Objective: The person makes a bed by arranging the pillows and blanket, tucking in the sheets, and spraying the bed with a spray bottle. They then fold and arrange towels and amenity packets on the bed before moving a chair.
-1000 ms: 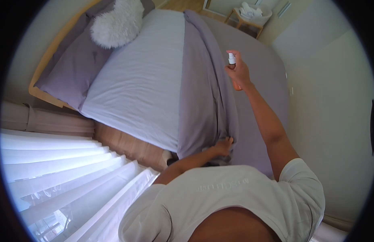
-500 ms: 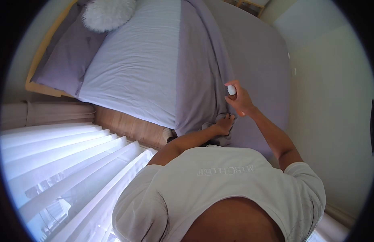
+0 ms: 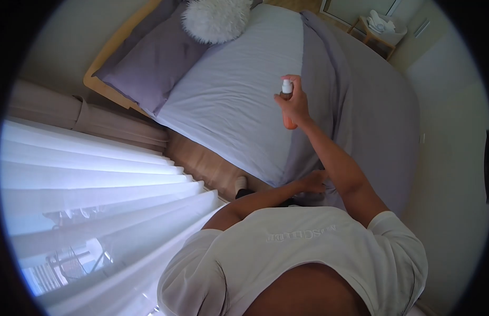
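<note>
My right hand (image 3: 294, 105) is wrapped round a small spray bottle (image 3: 290, 124) with an orange body and a white pump top. One finger lies on the pump. The bottle is upright, above the duvet (image 3: 239, 89), near where its pale blue-grey part meets the purple part. My left hand (image 3: 312, 181) is low at the near side of the bed, against the purple bedding (image 3: 355, 152). Its fingertips are mostly hidden by my right forearm, so their grip does not show.
A purple pillow (image 3: 160, 63) and a fluffy white cushion (image 3: 215, 20) lie by the wooden headboard (image 3: 105, 60). Sheer white curtains (image 3: 107, 168) hang at the left. A wooden stand (image 3: 368, 36) with white cloth stands beyond the bed. My foot (image 3: 241, 183) is on the wood floor.
My view has turned, so the bed sits further right. The spray bottle has moved from over the purple bedding toward the pale part. My left hand, earlier with fingers visible on bunched cloth, is now partly covered.
</note>
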